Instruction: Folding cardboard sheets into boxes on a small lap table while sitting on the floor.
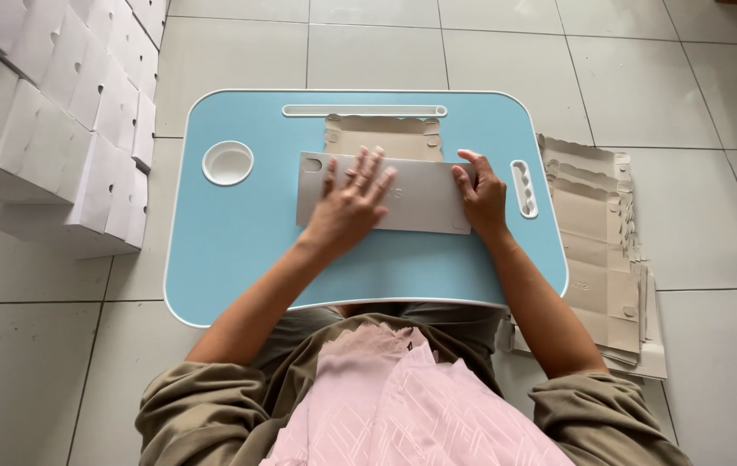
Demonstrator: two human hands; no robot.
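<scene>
Blue lap table (239,250) | cardboard sheet (424,203) flat under left hand (351,203) fingers, spread | right hand (480,194) fingers together pressing its right edge

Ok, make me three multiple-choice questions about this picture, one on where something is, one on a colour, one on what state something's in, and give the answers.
1. Where does the stack of flat unfolded cardboard blanks lie?
A. On the floor to the person's right of the lap table
B. On the table top
C. In the round cup recess

2. What colour is the lap table top?
A. Red
B. Light blue
C. Black

3. How is the left hand placed on the grey cardboard piece?
A. Clenched in a fist
B. Lifted clear of it
C. Pressed flat, fingers spread

Answers:
1 A, the blanks sit on the tiles beside the table's right edge.
2 B, the surface is pale blue with a white rim.
3 C, the palm lies flat on the card while the right hand holds its right end.
</scene>
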